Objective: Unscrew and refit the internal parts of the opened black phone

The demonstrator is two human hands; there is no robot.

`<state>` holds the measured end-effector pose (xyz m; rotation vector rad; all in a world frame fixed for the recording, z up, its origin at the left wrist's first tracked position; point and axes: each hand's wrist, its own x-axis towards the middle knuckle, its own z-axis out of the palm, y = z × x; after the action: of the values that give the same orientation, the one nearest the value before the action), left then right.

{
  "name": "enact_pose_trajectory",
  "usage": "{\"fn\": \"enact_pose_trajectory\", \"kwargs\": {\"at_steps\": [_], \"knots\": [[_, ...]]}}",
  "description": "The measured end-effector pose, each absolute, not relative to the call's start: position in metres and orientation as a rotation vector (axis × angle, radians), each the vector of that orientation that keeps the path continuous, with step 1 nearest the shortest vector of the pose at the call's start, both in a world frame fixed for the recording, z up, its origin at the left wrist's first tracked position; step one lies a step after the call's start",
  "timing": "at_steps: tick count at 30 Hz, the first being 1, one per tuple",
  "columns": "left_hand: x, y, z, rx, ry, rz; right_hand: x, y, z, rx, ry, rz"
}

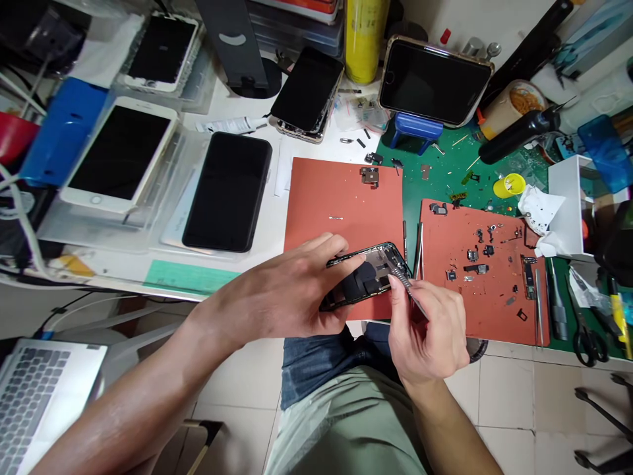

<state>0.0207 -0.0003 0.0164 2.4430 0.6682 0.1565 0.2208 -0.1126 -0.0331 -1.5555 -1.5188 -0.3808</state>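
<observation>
My left hand [301,287] is closed around the left end of an opened phone housing [363,280], tilted over the front edge of a red-brown mat [341,198]. Its inside faces up, with a black patch and metal parts showing. Between the thumb and fingers of my right hand [430,323] is a pair of tweezers [403,280], its ridged grip lying across the housing's right end. The tweezer tips reach into the housing, and I cannot make out whether they pinch anything. A small metal strip [336,218] lies on the mat beyond the housing.
A second mat [484,303] at the right carries several tiny phone parts. Tweezers, scissors [588,340] and a white box [568,204] stand at its right. A black phone [227,191] and a white phone [121,155] lie left. A propped phone [435,82] stands behind.
</observation>
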Motion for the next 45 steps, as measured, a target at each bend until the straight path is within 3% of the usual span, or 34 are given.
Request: {"fn": "enact_pose_trajectory", "kwargs": {"at_steps": [45], "knots": [[0.0244,0.0037,0.0181,2.440,0.637,0.138,0.2252,-0.1060,-0.0365,-1.536,-1.538,-0.392]]}}
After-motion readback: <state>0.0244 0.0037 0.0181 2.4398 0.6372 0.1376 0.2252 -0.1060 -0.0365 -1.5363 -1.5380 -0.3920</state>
